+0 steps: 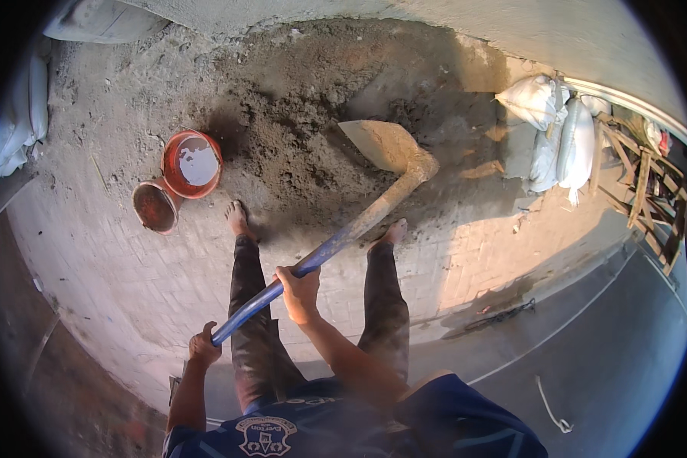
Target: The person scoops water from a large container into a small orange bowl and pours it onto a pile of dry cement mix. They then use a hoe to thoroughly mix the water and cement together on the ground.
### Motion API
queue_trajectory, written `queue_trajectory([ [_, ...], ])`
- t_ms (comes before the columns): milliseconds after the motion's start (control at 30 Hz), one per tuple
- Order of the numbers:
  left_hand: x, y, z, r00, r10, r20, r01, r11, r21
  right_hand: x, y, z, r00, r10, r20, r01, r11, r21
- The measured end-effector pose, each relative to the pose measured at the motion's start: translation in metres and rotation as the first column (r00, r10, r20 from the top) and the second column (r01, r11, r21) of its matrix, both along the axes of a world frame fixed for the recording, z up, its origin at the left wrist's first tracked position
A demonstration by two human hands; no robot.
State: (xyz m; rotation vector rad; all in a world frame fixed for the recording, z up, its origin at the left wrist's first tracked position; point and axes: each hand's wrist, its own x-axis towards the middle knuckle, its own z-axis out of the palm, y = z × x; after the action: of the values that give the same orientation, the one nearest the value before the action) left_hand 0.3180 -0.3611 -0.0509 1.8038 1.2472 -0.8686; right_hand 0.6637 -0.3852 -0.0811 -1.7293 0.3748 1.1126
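A long-handled hoe with a blue shaft [313,259] runs from lower left up to its mud-caked blade [382,143], which hangs over a dark heap of wet sand [290,122]. My right hand [299,288] grips the shaft about midway. Near the shaft's lower end my left hand [203,346] is closed around it. My bare feet stand apart at the heap's near edge, on paved ground.
Two orange buckets [191,163] [155,206] sit left of the heap, the larger holding pale liquid. White filled sacks [557,130] lie at the right beside a wooden frame [645,187]. A wall runs behind the heap. An asphalt road [611,359] lies at lower right.
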Motion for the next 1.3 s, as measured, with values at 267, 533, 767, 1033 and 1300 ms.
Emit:
queue_trajectory([
  [267,0.234,0.031,-0.144,0.991,0.048,0.126,-0.055,0.997,0.060,0.225,0.083,-0.097,0.971,-0.094,0.219,0.103,0.994,-0.030],
  [533,0.420,0.047,-0.071,0.953,0.293,0.082,-0.278,0.948,-0.153,0.367,0.177,-0.176,0.930,0.252,0.269,-0.136,0.913,-0.384],
  [767,0.364,0.064,0.006,0.946,0.320,0.061,-0.306,0.937,-0.168,0.285,0.188,-0.138,0.913,0.397,0.095,-0.318,0.837,-0.445],
  [1033,0.254,-0.019,0.033,0.959,0.281,-0.047,-0.285,0.946,-0.154,0.174,0.098,-0.123,0.965,0.237,-0.113,-0.261,0.910,-0.322],
  [1300,0.050,-0.033,0.054,0.990,0.144,-0.005,-0.144,0.990,0.002,0.048,0.023,-0.016,0.958,0.005,-0.288,-0.005,1.000,-0.001],
])
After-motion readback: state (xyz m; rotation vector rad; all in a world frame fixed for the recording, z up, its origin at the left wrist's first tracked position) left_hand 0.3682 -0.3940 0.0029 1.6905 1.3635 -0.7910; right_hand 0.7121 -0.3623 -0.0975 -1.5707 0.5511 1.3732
